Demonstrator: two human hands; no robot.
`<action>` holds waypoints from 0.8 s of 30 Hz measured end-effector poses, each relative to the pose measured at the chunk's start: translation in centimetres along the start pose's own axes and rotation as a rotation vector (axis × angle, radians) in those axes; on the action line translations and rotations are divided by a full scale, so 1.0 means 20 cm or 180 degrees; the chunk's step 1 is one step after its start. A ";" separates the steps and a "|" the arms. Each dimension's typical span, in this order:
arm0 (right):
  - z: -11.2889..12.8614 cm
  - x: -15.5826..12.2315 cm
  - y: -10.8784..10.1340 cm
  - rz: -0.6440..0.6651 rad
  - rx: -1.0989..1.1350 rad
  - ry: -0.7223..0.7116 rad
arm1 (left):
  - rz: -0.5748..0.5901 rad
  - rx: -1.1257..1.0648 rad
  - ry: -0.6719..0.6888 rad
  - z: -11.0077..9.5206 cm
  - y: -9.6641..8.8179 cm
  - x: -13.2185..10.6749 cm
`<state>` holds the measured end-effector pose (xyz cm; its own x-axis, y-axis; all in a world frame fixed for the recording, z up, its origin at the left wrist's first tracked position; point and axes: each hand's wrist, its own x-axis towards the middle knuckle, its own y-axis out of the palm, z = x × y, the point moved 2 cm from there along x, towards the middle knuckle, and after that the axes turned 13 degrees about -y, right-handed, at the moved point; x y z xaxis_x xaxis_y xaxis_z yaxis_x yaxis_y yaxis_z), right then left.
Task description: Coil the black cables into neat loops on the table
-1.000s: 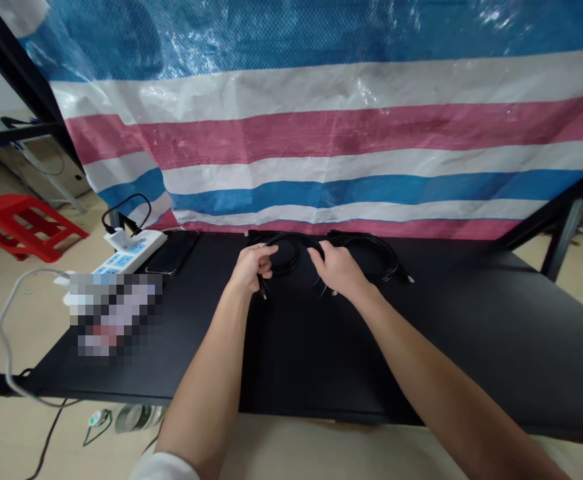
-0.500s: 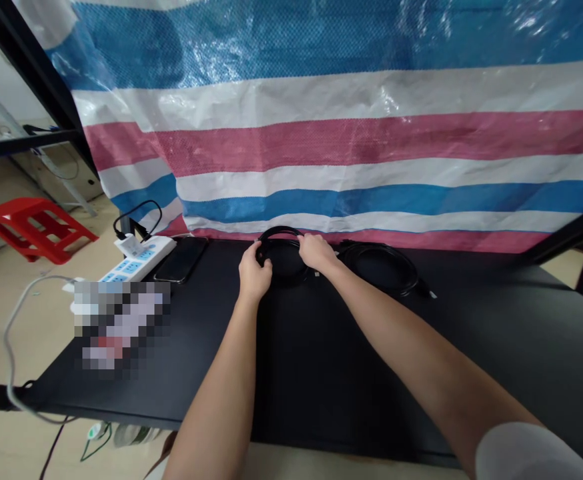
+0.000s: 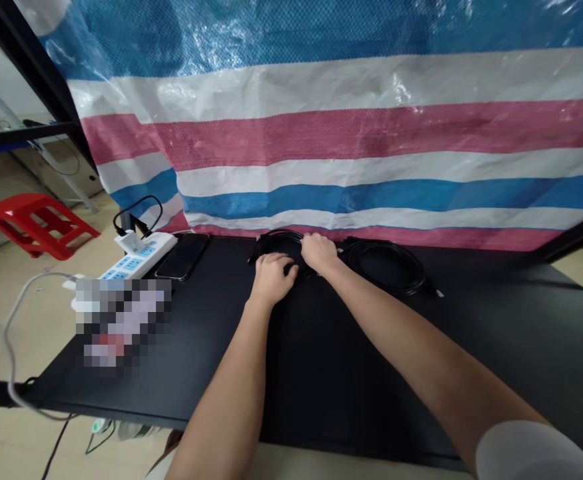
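A coiled black cable (image 3: 276, 241) lies at the far edge of the black table (image 3: 321, 360), against the striped tarp. My left hand (image 3: 271, 279) rests knuckles-up on the near side of the coil, fingers curled over it. My right hand (image 3: 317, 252) grips the coil's right side with its fingers closed. A second coiled black cable (image 3: 386, 267) lies just right of my right hand, untouched.
A black phone (image 3: 181, 256) and a white power strip (image 3: 131, 261) with a plugged black lead sit at the table's left end. A striped tarp (image 3: 351, 133) hangs behind. A red stool (image 3: 36, 224) stands on the floor at left.
The coil, held upright half a second ago, now lies lower against the table. My left hand has moved from its left rim onto its near side.
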<state>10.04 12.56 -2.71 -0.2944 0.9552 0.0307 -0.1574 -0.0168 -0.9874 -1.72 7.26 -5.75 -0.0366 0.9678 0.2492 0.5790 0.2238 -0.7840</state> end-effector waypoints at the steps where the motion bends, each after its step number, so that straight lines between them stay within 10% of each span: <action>1: 0.00 0.00 0.00 -0.0013 -0.0053 -0.0031 | 0.0213 0.0024 0.0114 -0.02 0.00 -0.01; 15: -0.31 -0.20 0.00 -0.1515 0.0901 -0.0362 | 0.0420 0.0005 0.0580 -0.08 0.03 -0.05; 24: -0.69 -0.62 -0.03 -0.2519 0.0988 0.0831 | -0.0051 -0.0322 0.0648 -0.09 0.02 -0.07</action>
<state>26.68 4.88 -4.64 0.2274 0.7570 0.6125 -0.4831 0.6338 -0.6041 -0.02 5.82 -5.42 0.1128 0.9186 0.3788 0.6587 0.2163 -0.7206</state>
